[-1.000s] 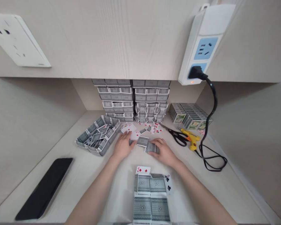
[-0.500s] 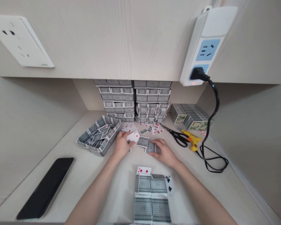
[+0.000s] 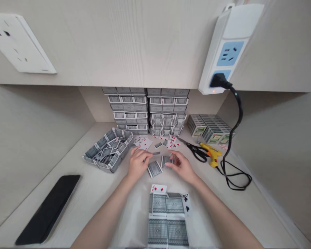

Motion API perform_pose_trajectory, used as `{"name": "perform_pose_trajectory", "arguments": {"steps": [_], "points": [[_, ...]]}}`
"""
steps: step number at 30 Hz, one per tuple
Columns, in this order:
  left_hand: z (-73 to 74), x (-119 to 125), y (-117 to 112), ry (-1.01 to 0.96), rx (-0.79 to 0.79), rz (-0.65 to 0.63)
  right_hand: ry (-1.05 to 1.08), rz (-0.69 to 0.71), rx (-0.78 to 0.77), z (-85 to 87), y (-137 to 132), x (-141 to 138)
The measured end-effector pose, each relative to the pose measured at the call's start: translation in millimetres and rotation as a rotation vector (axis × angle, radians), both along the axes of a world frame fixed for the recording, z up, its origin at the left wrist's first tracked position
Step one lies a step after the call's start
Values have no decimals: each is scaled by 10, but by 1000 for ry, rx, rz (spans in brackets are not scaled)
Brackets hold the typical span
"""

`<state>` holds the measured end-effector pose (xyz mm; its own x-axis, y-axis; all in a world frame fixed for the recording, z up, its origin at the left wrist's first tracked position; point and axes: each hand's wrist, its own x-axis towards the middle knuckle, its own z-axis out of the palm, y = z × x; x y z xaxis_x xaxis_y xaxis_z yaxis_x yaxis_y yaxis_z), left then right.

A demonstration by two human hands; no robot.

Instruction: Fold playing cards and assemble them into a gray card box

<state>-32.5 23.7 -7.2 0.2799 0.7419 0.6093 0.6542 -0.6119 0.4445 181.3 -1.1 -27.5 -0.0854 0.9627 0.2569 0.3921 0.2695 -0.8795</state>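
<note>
My left hand [image 3: 138, 163] pinches a playing card [image 3: 156, 153] that shows nearly edge-on. Just below its fingertips, another card [image 3: 154, 169] lies back side up on the desk. My right hand [image 3: 181, 166] curls its thumb and fingers around a grey-backed card [image 3: 166, 161], partly hidden by the fingers. Closer to me lies a panel of joined cards [image 3: 168, 221], with a four of diamonds [image 3: 158, 188] at its far edge and a five of clubs [image 3: 186, 204] at its right corner.
A card-built tray [image 3: 112, 166] full of folded cards stands at left, near a black phone [image 3: 49, 209]. Behind are stacked card-built boxes [image 3: 168, 105], loose cards [image 3: 144, 142] and card packs [image 3: 209, 128]. Scissors [image 3: 197, 152] and a yellow glue gun [image 3: 214, 154] lie right, with a cable.
My left hand has turned its card from face-visible to nearly edge-on. A card that lay between the hands now sits nearer me, beside the left fingers. The right hand stays around its card.
</note>
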Motion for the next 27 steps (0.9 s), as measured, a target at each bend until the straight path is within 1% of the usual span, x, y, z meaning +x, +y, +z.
{"name": "perform_pose_trajectory", "arguments": {"steps": [3,4,6,8,11,14,16,18,20,23,25,27], "points": [[0,86,-79,46,20,-209,296,100,-237,60,-28,-45],[-4,110,-97,55,30,-264,369,119,-294,77,-36,-56],[-19,138,-111,60,36,-333,474,132,-353,102,-45,-72],[-40,140,-100,49,31,-357,551,133,-379,114,-48,-85],[-64,133,-69,34,29,-361,642,138,-438,120,-48,-109],[-41,145,-63,46,25,-304,713,123,-475,122,-38,-111],[7,150,-77,62,-7,-231,763,67,-463,119,-17,-80],[69,135,-100,83,-66,-159,809,-28,-436,104,18,-22],[122,98,-125,134,-131,-113,845,-113,-419,75,59,50],[145,32,-152,281,-221,-124,872,-201,-393,22,108,129],[120,8,-154,352,-270,-138,845,-250,-362,-2,118,141],[80,4,-143,390,-302,-151,799,-260,-338,-7,111,122]]}}
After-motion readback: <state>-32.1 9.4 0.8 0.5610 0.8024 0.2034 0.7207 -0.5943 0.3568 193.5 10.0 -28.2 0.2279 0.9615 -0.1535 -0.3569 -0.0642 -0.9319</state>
